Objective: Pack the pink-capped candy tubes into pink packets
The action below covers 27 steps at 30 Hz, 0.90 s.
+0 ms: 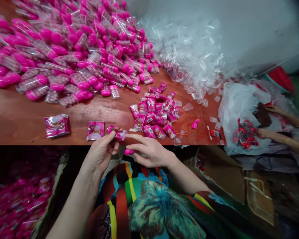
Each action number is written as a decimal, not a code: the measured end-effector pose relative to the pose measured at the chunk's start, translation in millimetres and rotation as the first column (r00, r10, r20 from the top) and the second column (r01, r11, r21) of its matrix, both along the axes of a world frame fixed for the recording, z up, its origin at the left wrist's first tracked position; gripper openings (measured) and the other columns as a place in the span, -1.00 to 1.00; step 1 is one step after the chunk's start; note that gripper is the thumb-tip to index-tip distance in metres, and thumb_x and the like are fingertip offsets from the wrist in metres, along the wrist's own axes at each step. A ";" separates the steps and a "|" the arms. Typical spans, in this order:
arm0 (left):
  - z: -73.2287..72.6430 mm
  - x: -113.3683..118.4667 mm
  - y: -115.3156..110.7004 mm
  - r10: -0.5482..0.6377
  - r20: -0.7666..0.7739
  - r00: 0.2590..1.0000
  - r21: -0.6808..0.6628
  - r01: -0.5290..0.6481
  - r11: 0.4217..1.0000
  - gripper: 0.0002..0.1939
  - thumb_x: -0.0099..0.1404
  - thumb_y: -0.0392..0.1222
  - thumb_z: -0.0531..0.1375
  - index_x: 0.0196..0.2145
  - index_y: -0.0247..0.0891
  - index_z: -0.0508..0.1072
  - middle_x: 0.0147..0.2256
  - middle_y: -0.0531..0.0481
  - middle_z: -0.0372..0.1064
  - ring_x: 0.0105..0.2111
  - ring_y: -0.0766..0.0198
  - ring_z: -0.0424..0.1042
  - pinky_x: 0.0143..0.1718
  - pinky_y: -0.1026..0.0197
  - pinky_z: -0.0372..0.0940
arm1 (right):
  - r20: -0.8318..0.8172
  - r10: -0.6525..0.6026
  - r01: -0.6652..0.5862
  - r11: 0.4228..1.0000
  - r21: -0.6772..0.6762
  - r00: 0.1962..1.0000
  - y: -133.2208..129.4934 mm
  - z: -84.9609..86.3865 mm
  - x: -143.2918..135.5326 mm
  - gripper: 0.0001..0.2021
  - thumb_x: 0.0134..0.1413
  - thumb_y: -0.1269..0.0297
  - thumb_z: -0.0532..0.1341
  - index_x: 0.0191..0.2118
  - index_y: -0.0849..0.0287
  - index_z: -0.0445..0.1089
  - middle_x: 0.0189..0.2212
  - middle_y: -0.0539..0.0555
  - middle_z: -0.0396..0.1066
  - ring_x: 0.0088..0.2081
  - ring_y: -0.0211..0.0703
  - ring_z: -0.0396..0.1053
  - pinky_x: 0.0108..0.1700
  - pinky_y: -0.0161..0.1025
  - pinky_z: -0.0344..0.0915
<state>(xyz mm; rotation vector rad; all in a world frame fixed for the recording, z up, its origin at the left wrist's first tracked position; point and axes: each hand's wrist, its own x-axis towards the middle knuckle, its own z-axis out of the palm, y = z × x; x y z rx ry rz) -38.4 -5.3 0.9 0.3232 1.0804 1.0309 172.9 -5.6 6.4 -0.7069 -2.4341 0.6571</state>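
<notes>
My left hand (pixel 102 149) is closed at the table's front edge, with thumb and fingers pinching a small tube in a printed pink wrapper (pixel 117 131). Close beside it, my right hand (pixel 150 151) reaches its index finger toward the wrapper's loose transparent end. A bright pink cap (pixel 129 152) is tucked in the curled fingers of that hand; whether a tube hangs from it is hidden. To the left lie a flat pink printed wrapper (pixel 95 130) and a thicker stack of wrappers (pixel 56 125). A heap of pink wrapped tubes (pixel 156 113) sits just beyond my right hand.
A big pile of pink-capped tubes with small balls (pixel 87 53) covers the back left. Transparent empty tubes (pixel 189 49) are heaped at the back right. Below left is a container of pink pieces (pixel 20 205). At right, another person's hands (pixel 264 133) work over red-capped pieces (pixel 246 134).
</notes>
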 end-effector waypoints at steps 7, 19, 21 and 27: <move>-0.9 0.5 -7.0 -0.087 -0.053 0.995 0.027 0.088 0.996 -0.70 0.09 -0.03 0.41 -0.50 -0.35 0.53 -0.65 0.04 0.30 -0.63 0.40 0.20 -0.63 0.34 0.04 | 0.053 0.014 -0.017 0.998 0.055 0.998 -2.3 -3.2 -3.5 -0.71 0.25 0.39 0.13 0.07 0.18 0.33 0.27 0.29 0.24 0.07 -0.05 0.44 -0.09 -0.16 0.44; -4.9 9.9 -15.0 -0.028 -0.197 0.980 0.050 0.039 0.998 -0.63 0.01 0.02 0.45 -0.60 -0.35 0.51 -0.68 0.05 0.26 -0.65 0.45 0.14 -0.62 0.35 0.01 | 0.298 -0.091 0.099 0.995 -0.012 0.950 -2.4 -6.6 -6.9 -0.72 0.19 0.42 0.14 0.01 0.23 0.39 0.32 0.28 0.19 -0.20 -0.10 0.45 -0.19 -0.14 0.38; -4.9 12.5 -14.7 -0.009 -0.165 0.986 0.030 0.014 0.999 -0.64 0.01 0.01 0.45 -0.58 -0.37 0.52 -0.69 0.05 0.26 -0.67 0.45 0.14 -0.63 0.35 0.02 | 0.146 -0.095 0.124 0.971 -0.204 0.985 -6.1 -0.6 -7.3 -0.70 0.18 0.43 0.15 0.03 0.20 0.38 0.34 0.25 0.16 -0.18 -0.16 0.47 -0.19 -0.20 0.40; -4.7 12.9 -8.8 0.048 0.012 0.999 -0.026 -0.047 0.999 -0.63 -0.05 -0.01 0.49 -0.52 -0.35 0.50 -0.66 0.08 0.27 -0.64 0.43 0.19 -0.66 0.36 0.04 | -0.349 -0.413 -0.021 0.620 -0.784 0.841 -19.1 -3.3 -13.7 -0.73 0.21 0.20 0.24 -0.01 0.14 0.38 0.03 0.18 0.43 -0.39 -0.32 0.42 -0.40 -0.32 0.41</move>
